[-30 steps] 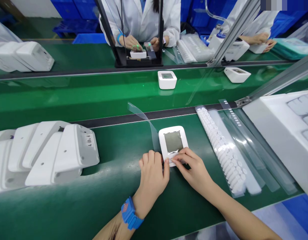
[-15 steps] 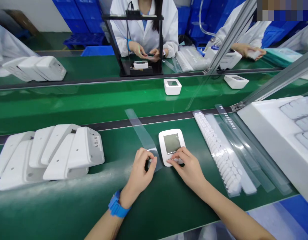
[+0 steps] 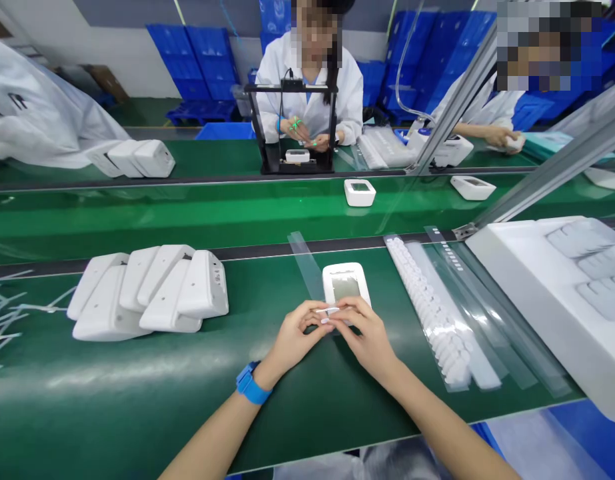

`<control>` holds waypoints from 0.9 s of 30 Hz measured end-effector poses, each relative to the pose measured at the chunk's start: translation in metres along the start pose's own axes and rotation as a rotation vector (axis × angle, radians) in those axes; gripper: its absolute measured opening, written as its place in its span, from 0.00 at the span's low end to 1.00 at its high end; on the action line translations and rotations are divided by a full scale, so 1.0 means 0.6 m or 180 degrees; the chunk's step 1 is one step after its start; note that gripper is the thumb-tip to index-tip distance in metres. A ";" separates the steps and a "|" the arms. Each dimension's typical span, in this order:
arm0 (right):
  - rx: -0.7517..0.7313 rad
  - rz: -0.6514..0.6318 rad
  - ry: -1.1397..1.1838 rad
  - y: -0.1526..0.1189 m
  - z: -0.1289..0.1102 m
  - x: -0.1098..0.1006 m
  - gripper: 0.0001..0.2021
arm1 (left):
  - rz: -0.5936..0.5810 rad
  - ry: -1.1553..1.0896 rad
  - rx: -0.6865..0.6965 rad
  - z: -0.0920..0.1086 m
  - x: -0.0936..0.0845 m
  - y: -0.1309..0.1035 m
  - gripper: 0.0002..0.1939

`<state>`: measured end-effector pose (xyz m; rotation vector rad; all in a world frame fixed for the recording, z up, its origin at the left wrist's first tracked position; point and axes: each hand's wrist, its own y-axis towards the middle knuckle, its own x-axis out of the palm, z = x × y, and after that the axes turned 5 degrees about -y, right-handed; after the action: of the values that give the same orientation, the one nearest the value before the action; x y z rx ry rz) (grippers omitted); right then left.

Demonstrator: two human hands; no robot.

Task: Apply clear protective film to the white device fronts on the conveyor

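My left hand [image 3: 301,333] and my right hand [image 3: 364,328] meet just over the lower edge of a white device with a grey screen [image 3: 346,287]. Both are closed, thumbs and fingers pinched on a small white piece [image 3: 327,311] whose exact kind is too small to make out. The device lies face up on the green bench, its lower part hidden by my fingers. Left of it, a clear plastic strip [image 3: 307,263] runs up to the bench's far edge. A blue wrist band [image 3: 253,383] is around my left wrist.
White housings [image 3: 152,290] lie piled at left, near thin white strips [image 3: 7,310]. At right are a sheet of round white pieces [image 3: 432,313], clear strips [image 3: 507,313] and a white foam tray [image 3: 517,267]. Devices sit on the green belt [image 3: 212,217]. Co-workers [image 3: 307,113] work opposite.
My left hand has moved right, off the clear strip, to meet my right hand over the device. A small white piece now shows between them. The camera view has tilted up.
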<state>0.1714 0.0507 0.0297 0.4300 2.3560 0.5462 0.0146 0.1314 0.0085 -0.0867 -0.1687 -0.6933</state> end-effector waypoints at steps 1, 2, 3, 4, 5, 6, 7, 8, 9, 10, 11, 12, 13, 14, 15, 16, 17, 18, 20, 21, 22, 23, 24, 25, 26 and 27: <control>-0.0086 0.0021 -0.0007 -0.003 -0.001 0.004 0.07 | 0.0054 -0.0013 0.0029 -0.002 0.002 -0.001 0.15; -0.0133 0.0044 -0.0015 -0.005 -0.001 0.007 0.08 | 0.0108 -0.0016 0.0056 -0.003 0.003 -0.003 0.15; -0.0156 0.0062 -0.0024 -0.005 -0.001 0.009 0.08 | 0.0162 -0.0015 0.0076 -0.004 0.004 -0.004 0.14; -0.0154 0.0057 -0.0034 -0.005 -0.001 0.010 0.08 | 0.0210 -0.0009 0.0093 -0.005 0.005 -0.005 0.14; -0.0133 0.0033 -0.0045 -0.005 -0.002 0.010 0.08 | 0.0244 0.0002 0.0107 -0.006 0.005 -0.005 0.14; -0.0089 -0.0008 -0.0058 -0.004 -0.002 0.010 0.08 | 0.0265 0.0014 0.0119 -0.007 0.005 -0.006 0.14; -0.0030 -0.0057 -0.0070 -0.003 -0.004 0.009 0.08 | 0.0277 0.0027 0.0130 -0.007 0.005 -0.006 0.13; 0.0041 -0.0108 -0.0078 -0.001 -0.005 0.009 0.08 | 0.0281 0.0041 0.0141 -0.007 0.005 -0.006 0.13; 0.0119 -0.0153 -0.0079 0.000 -0.008 0.009 0.08 | 0.0275 0.0056 0.0152 -0.006 0.005 -0.007 0.12; 0.0197 -0.0199 -0.0071 0.001 -0.010 0.009 0.08 | 0.0263 0.0074 0.0160 -0.005 0.005 -0.007 0.12; 0.0265 -0.0241 -0.0049 0.001 -0.014 0.008 0.08 | 0.0241 0.0092 0.0165 -0.004 0.005 -0.007 0.11; 0.0328 -0.0285 -0.0014 0.002 -0.017 0.005 0.08 | 0.0213 0.0109 0.0167 -0.002 0.005 -0.007 0.11; 0.0393 -0.0319 0.0025 0.003 -0.021 0.001 0.08 | 0.0176 0.0132 0.0167 0.000 0.005 -0.007 0.11; 0.0465 -0.0336 0.0070 0.004 -0.024 -0.005 0.07 | 0.0135 0.0162 0.0170 0.002 0.004 -0.007 0.11; 0.0551 -0.0333 0.0114 0.004 -0.026 -0.014 0.07 | 0.0095 0.0198 0.0175 0.004 0.003 -0.006 0.12; 0.0659 -0.0318 0.0147 0.005 -0.027 -0.025 0.06 | 0.0053 0.0243 0.0177 0.006 0.002 -0.005 0.13; 0.0795 -0.0303 0.0162 0.006 -0.025 -0.037 0.06 | 0.0018 0.0289 0.0180 0.008 0.000 -0.004 0.15; 0.0947 -0.0303 0.0157 0.008 -0.021 -0.050 0.06 | -0.0016 0.0331 0.0185 0.010 -0.003 -0.003 0.17; 0.1225 -0.0375 0.0126 0.011 -0.004 -0.075 0.06 | -0.0095 0.0408 0.0211 0.013 -0.009 -0.002 0.23; 0.1354 -0.0456 0.0121 0.013 0.008 -0.086 0.07 | -0.0141 0.0469 0.0243 0.015 -0.011 -0.001 0.25; 0.1486 -0.0563 0.0142 0.014 0.020 -0.095 0.08 | -0.0178 0.0552 0.0289 0.016 -0.014 -0.001 0.26; 0.1623 -0.0680 0.0184 0.016 0.032 -0.102 0.10 | -0.0204 0.0649 0.0336 0.017 -0.015 0.000 0.26; 0.1758 -0.0801 0.0232 0.017 0.043 -0.106 0.11 | -0.0195 0.0758 0.0384 0.018 -0.016 0.000 0.23; 0.1876 -0.0909 0.0281 0.018 0.052 -0.110 0.12 | -0.0108 0.0899 0.0430 0.018 -0.016 0.002 0.18; 0.1959 -0.0997 0.0325 0.019 0.058 -0.111 0.12 | 0.0065 0.1081 0.0449 0.018 -0.016 0.004 0.13; 0.2008 -0.1058 0.0356 0.020 0.062 -0.112 0.12 | 0.0281 0.1298 0.0438 0.017 -0.014 0.006 0.08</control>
<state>0.2465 0.0415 0.0461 0.2716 2.6027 -0.3500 0.0093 0.1407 0.0170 0.1780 0.1780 -0.5965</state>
